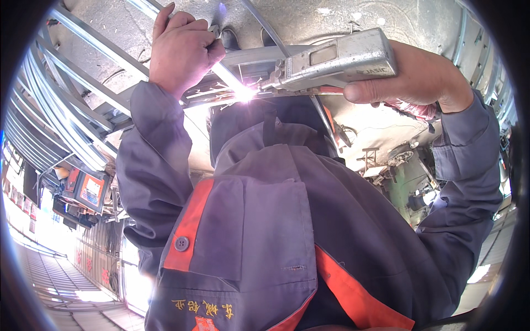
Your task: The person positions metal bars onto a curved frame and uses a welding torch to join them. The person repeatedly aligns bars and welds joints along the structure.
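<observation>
Near the top centre, a bright welding arc (244,94) throws sparks at a metal joint. My right hand (428,77) is wrapped round a boxy silver welding gun (339,59), whose nozzle points left into the arc. Its thumb shows below the body; the other fingers are hidden behind it. To the left of the arc, my left hand (185,52) is closed over a pale metal bar (225,73) that runs down to the weld. A small metal end pokes out by its knuckles. Glare hides the joint itself.
Long metal tubes (49,124) lie in rows at the left. A machine with an orange panel (90,190) stands below them. A shoe (229,38) shows on the concrete floor beyond the weld. A reddish wrapped bundle (411,108) hangs under my right wrist.
</observation>
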Demonstrator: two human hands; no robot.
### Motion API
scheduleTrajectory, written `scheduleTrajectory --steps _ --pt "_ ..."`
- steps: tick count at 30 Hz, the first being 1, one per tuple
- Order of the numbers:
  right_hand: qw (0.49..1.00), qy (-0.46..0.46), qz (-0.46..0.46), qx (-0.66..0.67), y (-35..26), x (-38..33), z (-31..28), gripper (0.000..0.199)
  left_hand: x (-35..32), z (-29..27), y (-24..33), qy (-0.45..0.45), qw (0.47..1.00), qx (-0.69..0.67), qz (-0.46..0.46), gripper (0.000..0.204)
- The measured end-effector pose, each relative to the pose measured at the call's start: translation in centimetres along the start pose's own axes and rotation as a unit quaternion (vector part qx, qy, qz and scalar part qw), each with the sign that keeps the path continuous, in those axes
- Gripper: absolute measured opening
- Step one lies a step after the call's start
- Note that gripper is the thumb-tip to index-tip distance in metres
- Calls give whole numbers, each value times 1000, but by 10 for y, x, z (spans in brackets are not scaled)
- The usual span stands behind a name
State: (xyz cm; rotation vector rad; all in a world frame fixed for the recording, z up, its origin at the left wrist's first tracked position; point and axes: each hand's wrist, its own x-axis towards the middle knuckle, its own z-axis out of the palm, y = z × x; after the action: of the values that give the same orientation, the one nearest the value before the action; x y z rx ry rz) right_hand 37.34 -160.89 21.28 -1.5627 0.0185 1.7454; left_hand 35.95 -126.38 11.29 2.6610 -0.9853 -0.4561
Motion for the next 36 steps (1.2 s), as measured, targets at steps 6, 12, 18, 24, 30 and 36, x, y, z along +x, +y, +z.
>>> scheduleTrajectory --steps 6,12,18,24,30,36 --pt "1000 4 -9 -2 4 -4 -1 79 1 2 3 9 1000 0 2 23" --pt "1000 2 -15 10 9 -8 -1 77 2 2 4 8 1000 8 8 22" --pt "1000 9 -13 11 15 -13 0 73 3 3 7 6 1000 14 13 21" --pt "990 91 -57 94 16 -51 4 57 3 1 9 -20 1000 9 -3 22" --pt "954 244 -77 158 42 -105 12 39 -16 -13 9 200 940 -233 -147 18" --pt "915 282 -214 192 75 -134 40 47 -118 -32 29 285 925 -117 -225 9"
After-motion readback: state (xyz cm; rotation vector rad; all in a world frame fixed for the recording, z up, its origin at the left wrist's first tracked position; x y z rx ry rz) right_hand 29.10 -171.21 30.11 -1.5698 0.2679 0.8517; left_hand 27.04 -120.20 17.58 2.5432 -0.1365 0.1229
